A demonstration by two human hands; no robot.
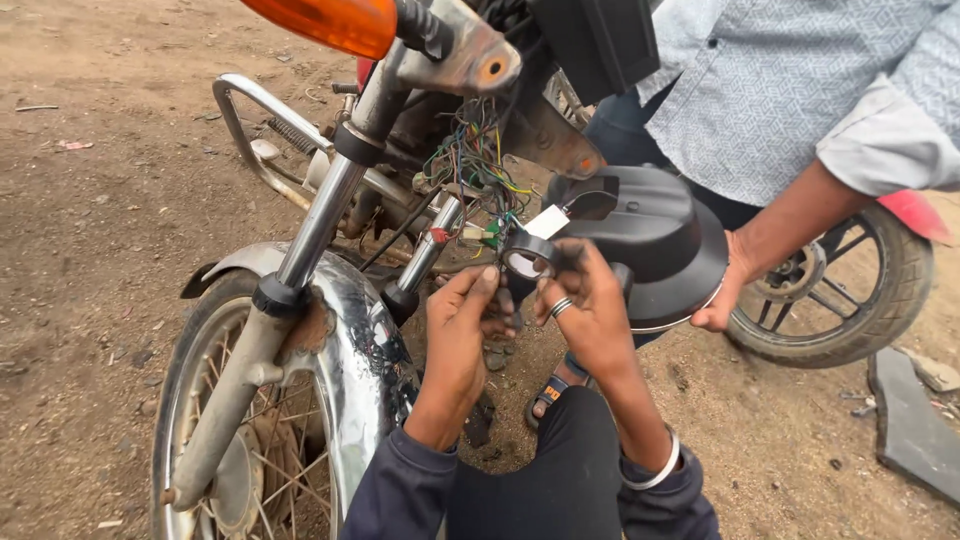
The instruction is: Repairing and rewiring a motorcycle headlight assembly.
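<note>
My right hand (588,305), with a ring on one finger, holds a roll of black insulating tape (528,258) in front of a motorcycle's front end. My left hand (462,318) pinches the loose tape end just left of the roll. Right above them hangs a bundle of coloured wires (478,165) with small connectors (440,236). Another person's hand (728,295) supports a black headlight housing (655,235) to the right of the roll.
The motorcycle's chrome fork (320,215), front mudguard (350,335) and spoked front wheel (245,470) stand at the left. An orange indicator lamp (325,22) sits at the top. A second wheel (850,290) and a dark panel (910,425) lie at the right on dirt ground.
</note>
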